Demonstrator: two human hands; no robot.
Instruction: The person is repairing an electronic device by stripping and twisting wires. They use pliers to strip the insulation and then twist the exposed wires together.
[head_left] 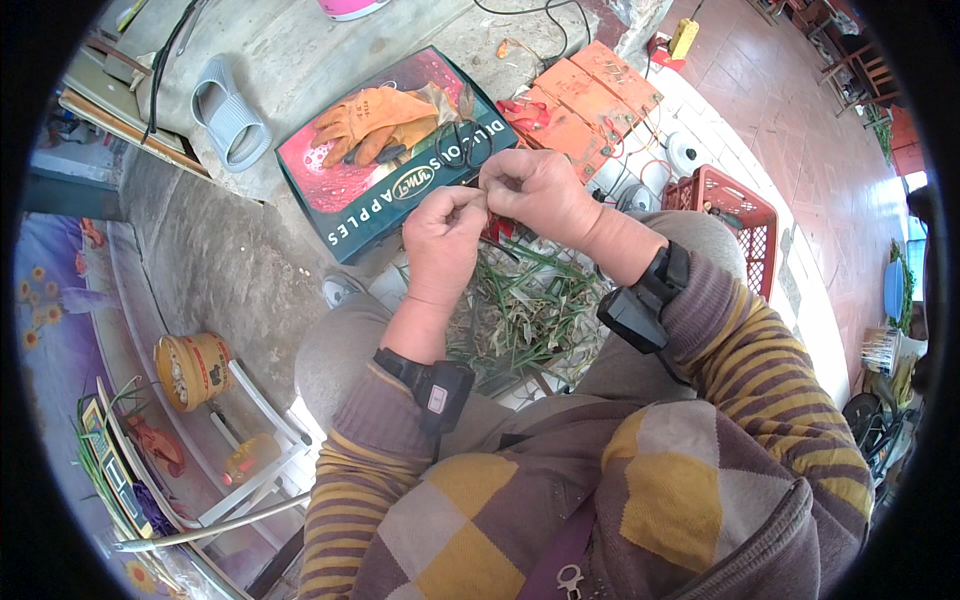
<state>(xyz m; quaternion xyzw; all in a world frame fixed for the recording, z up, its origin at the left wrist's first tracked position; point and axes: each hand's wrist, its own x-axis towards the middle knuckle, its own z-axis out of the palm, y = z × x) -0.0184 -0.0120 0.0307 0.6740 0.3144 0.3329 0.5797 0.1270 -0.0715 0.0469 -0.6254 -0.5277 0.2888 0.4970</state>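
Note:
My left hand [443, 238] and my right hand [548, 198] meet fingertip to fingertip over the near edge of a flat cardboard box [350, 205]. Both are closed in a pinch, and whatever lies between the fingers is too small or hidden to name. Orange work gloves [370, 125] rest on the box, beside a dark looped cord or wire [462, 140]. Below my hands, between my knees, is a loose heap of green and dried leaf cuttings [530, 310]. Something red shows just under my fingers, partly covered.
Orange-red boxes [590, 95] with cords stand beyond my right hand. A red plastic crate [735, 215] sits by my right knee. A grey slipper [230, 115] lies at the far left, a yellow bucket [193, 370] and white rack [265, 440] nearer. A white roll [685, 152] is near the crate.

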